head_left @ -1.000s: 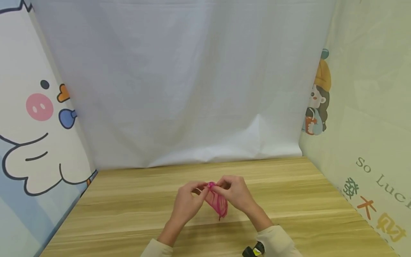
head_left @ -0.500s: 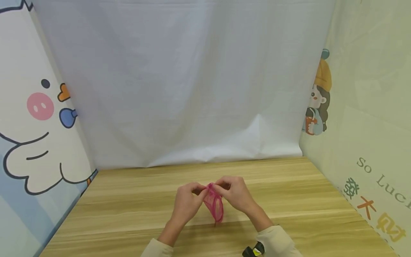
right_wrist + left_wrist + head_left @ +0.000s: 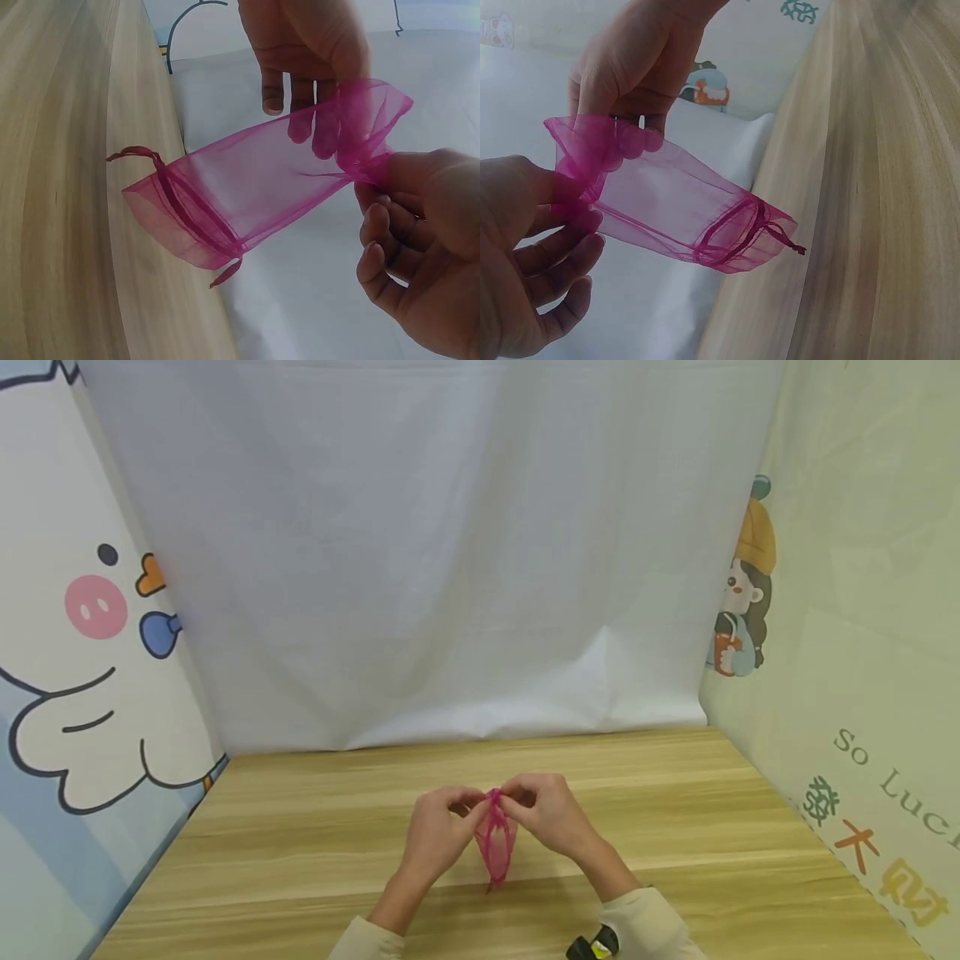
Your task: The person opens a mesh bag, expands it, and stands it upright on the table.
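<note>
A sheer magenta organza drawstring pouch [image 3: 498,853] hangs between both hands in the head view. My left hand [image 3: 437,831] pinches its gathered upper end from the left, and my right hand [image 3: 551,810] pinches the same end from the right. In the left wrist view the drawstring cords [image 3: 769,225] cross the lower, flared end of the pouch. Through the thin mesh, fingertips [image 3: 632,141] of the right hand show. A short cord tail [image 3: 133,152] sticks out at each side in the right wrist view.
Below the hands lies a wood-grain table [image 3: 300,860]. A white sheet [image 3: 420,568] hangs behind it, with cartoon-printed panels at the left [image 3: 75,677] and right [image 3: 840,635]. A black device [image 3: 594,943] sits beside the right sleeve.
The hanging end of the pouch has swung leftward to hang almost straight down. Both hands keep pinching its top and have hardly moved.
</note>
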`<state>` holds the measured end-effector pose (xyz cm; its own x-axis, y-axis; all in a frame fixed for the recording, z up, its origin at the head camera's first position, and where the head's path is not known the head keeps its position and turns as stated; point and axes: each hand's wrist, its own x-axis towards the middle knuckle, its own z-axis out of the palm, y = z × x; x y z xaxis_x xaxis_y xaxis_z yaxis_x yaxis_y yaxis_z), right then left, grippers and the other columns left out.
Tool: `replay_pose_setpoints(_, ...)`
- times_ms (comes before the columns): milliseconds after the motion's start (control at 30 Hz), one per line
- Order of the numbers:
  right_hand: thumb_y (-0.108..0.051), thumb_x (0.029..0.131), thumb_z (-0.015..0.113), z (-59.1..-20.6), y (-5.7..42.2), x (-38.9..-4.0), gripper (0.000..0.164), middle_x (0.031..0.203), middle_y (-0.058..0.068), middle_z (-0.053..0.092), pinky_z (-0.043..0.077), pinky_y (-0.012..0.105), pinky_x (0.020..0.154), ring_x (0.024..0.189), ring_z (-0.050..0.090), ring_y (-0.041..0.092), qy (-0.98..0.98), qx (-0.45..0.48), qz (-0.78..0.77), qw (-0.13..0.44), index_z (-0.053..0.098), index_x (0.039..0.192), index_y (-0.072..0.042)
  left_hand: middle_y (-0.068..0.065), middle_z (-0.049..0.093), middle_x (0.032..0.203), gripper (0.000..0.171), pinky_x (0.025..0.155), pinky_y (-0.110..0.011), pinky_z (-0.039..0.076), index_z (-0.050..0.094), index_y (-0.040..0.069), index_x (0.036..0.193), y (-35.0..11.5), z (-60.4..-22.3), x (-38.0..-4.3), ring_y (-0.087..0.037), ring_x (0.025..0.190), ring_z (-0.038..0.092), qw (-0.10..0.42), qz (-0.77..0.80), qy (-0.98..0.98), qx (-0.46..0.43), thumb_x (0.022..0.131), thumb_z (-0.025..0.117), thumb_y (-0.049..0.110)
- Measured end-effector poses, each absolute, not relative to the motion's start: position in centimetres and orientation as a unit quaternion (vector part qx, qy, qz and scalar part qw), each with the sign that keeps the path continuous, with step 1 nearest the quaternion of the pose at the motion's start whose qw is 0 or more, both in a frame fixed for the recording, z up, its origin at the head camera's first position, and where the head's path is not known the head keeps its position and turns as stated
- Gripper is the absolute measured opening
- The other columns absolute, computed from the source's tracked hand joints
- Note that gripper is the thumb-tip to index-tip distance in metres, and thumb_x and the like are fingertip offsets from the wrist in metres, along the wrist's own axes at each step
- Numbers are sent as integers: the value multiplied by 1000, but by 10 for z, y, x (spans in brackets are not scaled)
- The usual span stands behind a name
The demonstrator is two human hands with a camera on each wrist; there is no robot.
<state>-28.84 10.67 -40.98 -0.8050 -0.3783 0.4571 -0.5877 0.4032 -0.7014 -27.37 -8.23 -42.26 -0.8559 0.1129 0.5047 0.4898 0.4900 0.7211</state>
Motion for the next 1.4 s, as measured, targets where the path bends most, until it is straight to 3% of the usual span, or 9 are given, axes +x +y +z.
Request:
replay_pose_setpoints(333, -15, 96, 69, -408, 107, -288, 16, 91, 5, 76, 57, 26, 67, 78, 71, 13, -824, 306, 467, 98, 78, 100, -3, -1, 74, 78, 5, 58, -23, 50, 80, 6, 89, -81, -423, -273, -7, 65, 65, 216, -481, -832, -174, 88, 76, 8)
replay_pose_setpoints(533, -5, 90, 74, -408, 105, -287, 5, 77, 2, 72, 54, 24, 57, 64, 63, 6, -833, 288, 450, 142, 76, 85, -5, 2, 70, 69, 6, 55, -23, 50, 77, 7, 79, -79, -423, -272, -7, 59, 61, 241, -493, -820, -162, 83, 79, 4)
replay_pose_setpoints(867, 2, 83, 74, -408, 104, -284, 14, 67, -4, 66, 51, 25, 52, 58, 58, 4, -826, 276, 464, 162, 69, 75, -8, 3, 67, 69, 5, 57, -23, 49, 73, 4, 79, -79, -421, -270, -8, 62, 59, 231, -503, -817, -165, 80, 77, 0)
replay_pose_setpoints(1200, -1, 85, 74, -407, 106, -283, 13, 68, -3, 67, 51, 25, 54, 59, 59, 3, -831, 277, 457, 156, 70, 75, -9, 1, 72, 77, 9, 58, -23, 51, 79, 7, 87, -81, -421, -271, -8, 66, 63, 204, -498, -820, -194, 86, 80, 15)
replay_pose_setpoints(1400, 1, 84, 74, -405, 107, -284, 12, 70, -3, 67, 52, 25, 54, 60, 59, 4, -831, 281, 457, 146, 70, 76, -8, 2, 70, 71, 6, 56, -23, 50, 76, 7, 80, -80, -422, -271, -7, 62, 63, 231, -487, -824, -176, 85, 79, 8)
